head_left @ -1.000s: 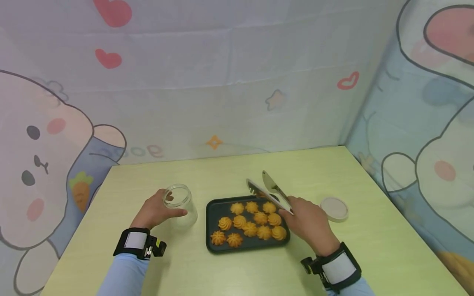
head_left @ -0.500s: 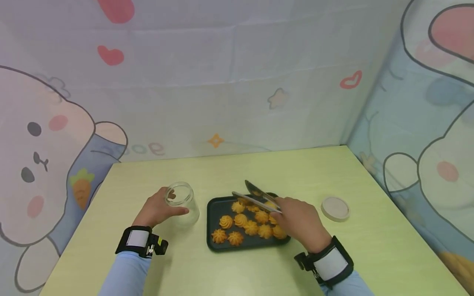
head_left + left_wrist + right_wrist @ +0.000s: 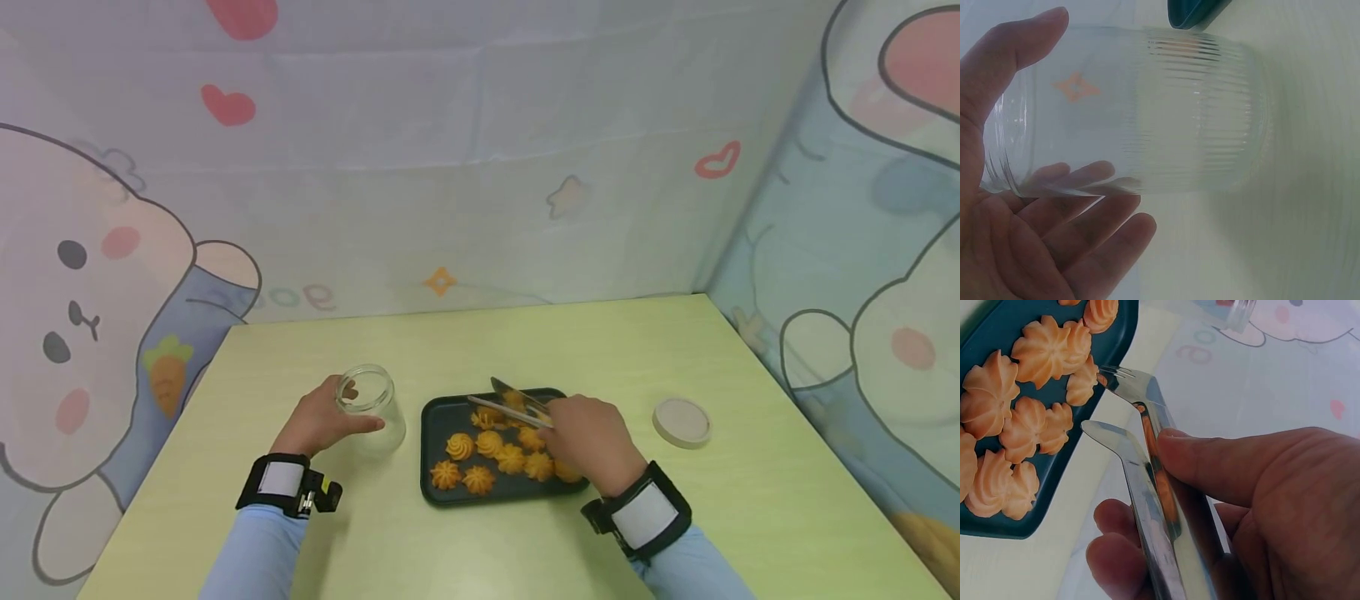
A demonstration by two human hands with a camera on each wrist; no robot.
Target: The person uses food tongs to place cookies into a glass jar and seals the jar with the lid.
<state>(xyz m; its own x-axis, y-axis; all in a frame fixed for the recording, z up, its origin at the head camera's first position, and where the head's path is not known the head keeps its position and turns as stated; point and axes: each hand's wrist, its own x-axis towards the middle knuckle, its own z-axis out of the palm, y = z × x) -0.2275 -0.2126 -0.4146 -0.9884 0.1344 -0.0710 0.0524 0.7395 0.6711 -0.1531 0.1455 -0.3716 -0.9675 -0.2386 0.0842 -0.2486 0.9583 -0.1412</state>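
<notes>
My left hand [image 3: 318, 423] holds a clear glass jar [image 3: 381, 427] upright, thumb on one side and fingers on the other. The left wrist view shows the jar's ribbed lower wall [image 3: 1222, 119] and nothing inside. In my right hand [image 3: 596, 437] is a pair of metal tongs [image 3: 512, 412], one tip forked and the other flat. Both tips reach over the dark tray's [image 3: 442, 415] far part, among piped cookies [image 3: 477, 480]. In the right wrist view the tongs' arms stand apart, the forked tip [image 3: 1119, 375] close to a cookie [image 3: 1082, 381]; whether they touch, I cannot tell.
A round whitish lid [image 3: 682, 422] lies on the light wooden table [image 3: 480, 554], right of the tray. Behind the table hangs a printed cloth [image 3: 480, 167], and another stretch runs along the right side.
My right hand has moved left and lowered the tongs from above the tray's far right corner down to the cookies. The left hand and jar stay in place.
</notes>
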